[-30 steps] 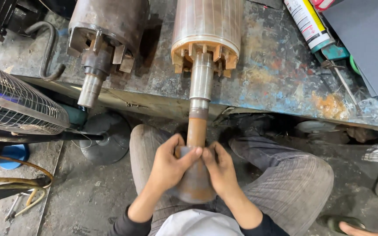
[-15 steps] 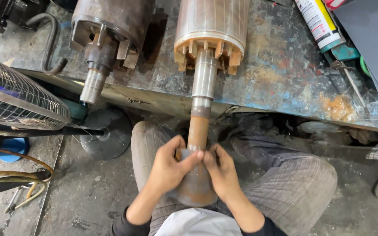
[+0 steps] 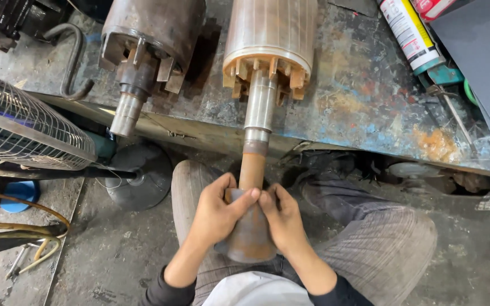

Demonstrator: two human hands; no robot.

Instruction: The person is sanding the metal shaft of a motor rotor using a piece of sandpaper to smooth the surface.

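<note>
A motor rotor point(image 3: 271, 39) lies on the worn metal bench point(image 3: 364, 102), its rusty shaft point(image 3: 254, 153) sticking out over the edge toward me. My left hand point(image 3: 215, 214) and my right hand point(image 3: 282, 218) both wrap around a rusty cylindrical sleeve point(image 3: 250, 241) fitted over the shaft's end, above my lap. The fingertips of both hands meet on top of the sleeve. The lower end of the sleeve rests near my body.
A second, darker rotor point(image 3: 148, 39) lies to the left on the bench. A sealant tube point(image 3: 408, 34) and a dark sheet point(image 3: 483, 51) sit at the right. A wire fan guard point(image 3: 24, 124) and its round base point(image 3: 140, 175) stand at the left on the floor.
Both hands stay on the sleeve with only slight finger shifts. The view has drifted a little, so the bench appears slightly lower.
</note>
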